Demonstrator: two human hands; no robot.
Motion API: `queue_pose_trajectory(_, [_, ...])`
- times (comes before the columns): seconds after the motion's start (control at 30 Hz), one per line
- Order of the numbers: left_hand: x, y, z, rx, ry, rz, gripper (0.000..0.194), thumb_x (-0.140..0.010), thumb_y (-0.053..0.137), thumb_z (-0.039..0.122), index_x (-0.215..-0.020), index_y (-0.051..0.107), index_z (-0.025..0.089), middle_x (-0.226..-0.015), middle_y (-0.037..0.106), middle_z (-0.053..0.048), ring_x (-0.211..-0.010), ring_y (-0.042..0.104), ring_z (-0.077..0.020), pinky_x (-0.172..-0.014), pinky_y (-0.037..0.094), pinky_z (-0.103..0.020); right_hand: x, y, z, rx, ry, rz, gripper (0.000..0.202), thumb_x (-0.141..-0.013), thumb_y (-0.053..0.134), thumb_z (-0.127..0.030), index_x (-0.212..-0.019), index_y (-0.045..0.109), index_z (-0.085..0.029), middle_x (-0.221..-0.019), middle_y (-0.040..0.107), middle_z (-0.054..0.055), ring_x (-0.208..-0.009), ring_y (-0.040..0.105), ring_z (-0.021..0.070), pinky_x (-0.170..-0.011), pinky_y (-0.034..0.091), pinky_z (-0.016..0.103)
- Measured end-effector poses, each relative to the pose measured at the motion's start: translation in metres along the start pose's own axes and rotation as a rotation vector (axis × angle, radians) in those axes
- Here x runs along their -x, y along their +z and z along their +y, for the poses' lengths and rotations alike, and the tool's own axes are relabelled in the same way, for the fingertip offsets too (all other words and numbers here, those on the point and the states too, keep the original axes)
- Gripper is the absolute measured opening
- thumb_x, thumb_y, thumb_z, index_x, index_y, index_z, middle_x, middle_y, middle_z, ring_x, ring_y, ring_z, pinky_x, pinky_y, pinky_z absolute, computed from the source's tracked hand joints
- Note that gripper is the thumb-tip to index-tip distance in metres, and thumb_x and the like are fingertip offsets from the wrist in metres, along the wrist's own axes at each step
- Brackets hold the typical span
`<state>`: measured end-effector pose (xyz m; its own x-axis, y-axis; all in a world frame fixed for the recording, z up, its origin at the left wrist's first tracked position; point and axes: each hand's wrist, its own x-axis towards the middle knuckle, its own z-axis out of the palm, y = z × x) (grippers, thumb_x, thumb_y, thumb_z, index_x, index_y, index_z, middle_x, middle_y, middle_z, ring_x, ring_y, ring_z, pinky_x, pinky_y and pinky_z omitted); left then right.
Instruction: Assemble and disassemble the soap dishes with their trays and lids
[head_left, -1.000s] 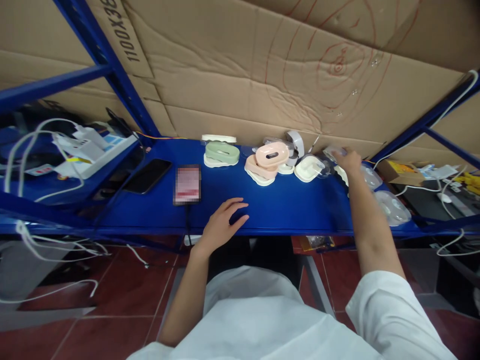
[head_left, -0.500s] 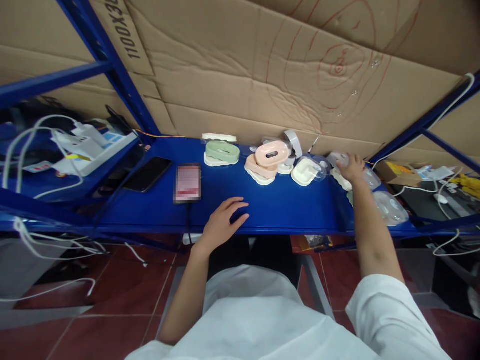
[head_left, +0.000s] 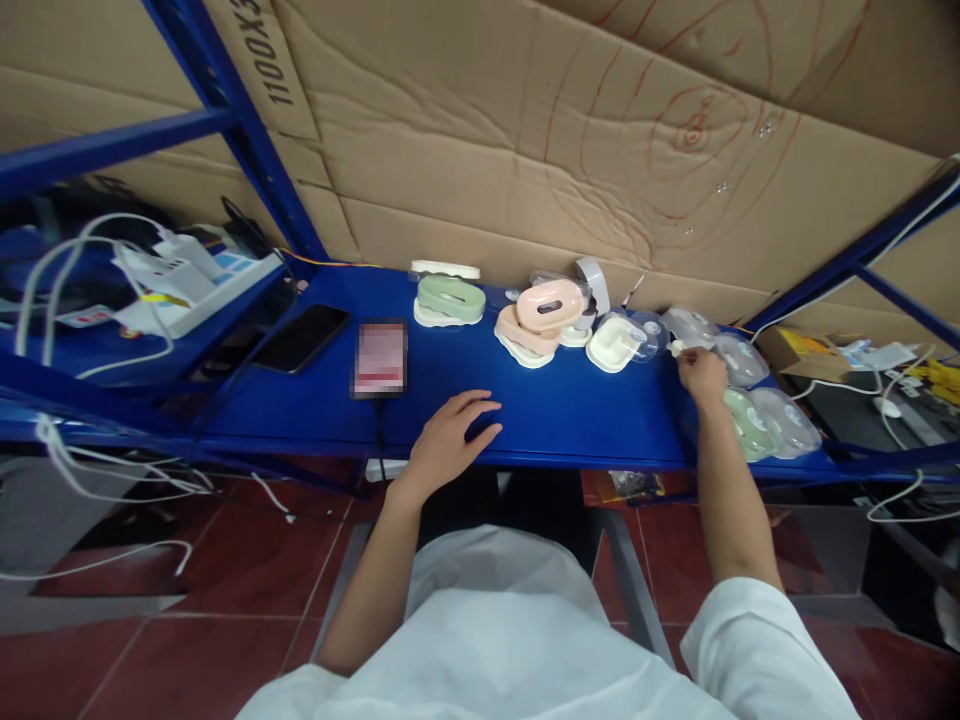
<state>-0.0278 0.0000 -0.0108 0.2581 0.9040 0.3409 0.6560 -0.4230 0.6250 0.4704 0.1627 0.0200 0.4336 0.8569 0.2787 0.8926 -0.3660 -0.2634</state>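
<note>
My right grip (head_left: 703, 376) pinches a mostly hidden cream-white piece (head_left: 676, 348) beside clear plastic covers (head_left: 741, 360), presumably for fingertip control; my left grip (head_left: 450, 440), spread and empty, rests near the tabletop (head_left: 585, 420) front

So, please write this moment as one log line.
right hand: at small cream plastic piece | left hand: open, by flat blue metal shelf

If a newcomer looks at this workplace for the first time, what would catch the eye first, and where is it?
Probably the big cardboard panel behind the blue shelf, with red curved lines drawn on its right part. Next, the peach oval piece stands out near the shelf's middle, with a green oval piece to its left. Towards the right end, the right hand is beside clear covers.
</note>
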Motion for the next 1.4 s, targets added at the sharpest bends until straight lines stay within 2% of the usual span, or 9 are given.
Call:
queue_pose_trajectory(0.4, [0.0,0.002,0.0,-0.022,0.017,0.027,0.026,-0.107,0.059,0.04,-0.127,0.07,0.029,-0.142,0.067,-0.004,-0.132,0.064,-0.0253,-0.116,0.052,-0.046,0.002,-0.017,-0.005,-0.255,-0.263,0.271,0.043,-0.103,0.044,-0.039,-0.115,0.076,-0.012,-0.114,0.077,0.021,-0.102,0.07,0.0303,-0.099,0.053,0.049])
queue_pose_trajectory(0.57, [0.001,0.001,0.003,0.007,0.012,0.049,0.032,-0.107,0.058,0.038,-0.137,0.066,0.03,-0.143,0.066,-0.005,-0.134,0.063,-0.0243,-0.117,0.052,-0.044,0.09,-0.03,-0.037,-0.372,-0.631,0.264,0.036,-0.108,0.049,-0.041,-0.115,0.077,-0.02,-0.113,0.078,0.013,-0.109,0.07,0.0282,-0.1,0.05,0.046])
queue_pose_trajectory(0.7, [0.001,0.005,0.018,-0.042,0.07,0.024,0.047,-0.107,0.06,0.035,-0.153,0.055,0.03,-0.159,0.055,-0.008,-0.147,0.052,-0.0282,-0.124,0.045,-0.049,0.18,-0.024,-0.067,-0.392,-0.951,0.033,0.027,-0.11,0.051,-0.031,-0.123,0.075,-0.028,-0.121,0.079,0.008,-0.116,0.07,0.025,-0.106,0.046,0.045])
queue_pose_trajectory(0.8, [0.0,0.015,0.03,-0.108,0.206,-0.102,0.049,-0.105,0.064,0.036,-0.153,0.057,0.032,-0.171,0.043,-0.008,-0.157,0.04,-0.0336,-0.128,0.037,-0.056,0.204,-0.027,-0.055,-0.273,-0.957,0.008,0.034,-0.11,0.052,-0.035,-0.139,0.067,-0.03,-0.145,0.069,0.01,-0.136,0.062,0.0278,-0.118,0.038,0.05])
queue_pose_trajectory(0.97, [-0.002,0.028,0.032,-0.156,0.276,-0.14,0.033,-0.108,0.059,0.035,-0.138,0.068,0.028,-0.153,0.062,-0.009,-0.154,0.045,-0.031,-0.13,0.032,-0.058,0.177,-0.044,0.035,-0.001,-0.186,0.387,0.061,-0.107,0.047,-0.054,-0.156,0.053,-0.018,-0.16,0.052,0.024,-0.148,0.046,0.0457,-0.115,0.033,0.074])
queue_pose_trajectory(1.1, [-0.005,0.023,0.028,-0.171,0.25,-0.085,0.027,-0.108,0.058,0.033,-0.131,0.071,0.026,-0.142,0.067,-0.01,-0.149,0.05,-0.0296,-0.129,0.032,-0.057,0.153,-0.04,0.08,0.059,-0.08,0.262,0.07,-0.104,0.044,-0.057,-0.157,0.052,-0.013,-0.157,0.053,0.027,-0.149,0.043,0.0485,-0.109,0.041,0.076])
queue_pose_trajectory(1.2, [-0.004,0.015,0.021,-0.177,0.22,-0.051,0.025,-0.108,0.058,0.031,-0.127,0.072,0.026,-0.142,0.068,-0.01,-0.147,0.053,-0.0288,-0.127,0.034,-0.056,0.14,-0.03,0.071,0.091,-0.118,0.213,0.073,-0.103,0.045,-0.056,-0.16,0.047,-0.01,-0.161,0.048,0.028,-0.152,0.039,0.0486,-0.111,0.039,0.075])
queue_pose_trajectory(1.3, [-0.001,0.006,0.01,-0.176,0.18,-0.002,0.021,-0.107,0.059,0.03,-0.122,0.073,0.026,-0.139,0.069,-0.009,-0.144,0.056,-0.0287,-0.125,0.038,-0.055,0.127,-0.025,0.034,0.089,-0.159,0.247,0.071,-0.105,0.043,-0.053,-0.161,0.044,-0.009,-0.165,0.043,0.03,-0.154,0.036,0.0495,-0.113,0.033,0.078])
queue_pose_trajectory(1.4, [0.001,0.001,-0.002,-0.162,0.151,0.061,0.015,-0.106,0.061,0.031,-0.112,0.074,0.024,-0.133,0.071,-0.009,-0.139,0.059,-0.0284,-0.12,0.044,-0.052,0.117,-0.026,-0.027,0.004,-0.481,0.235,0.057,-0.108,0.041,-0.042,-0.159,0.049,-0.017,-0.165,0.047,0.023,-0.155,0.038,0.0418,-0.118,0.034,0.07])
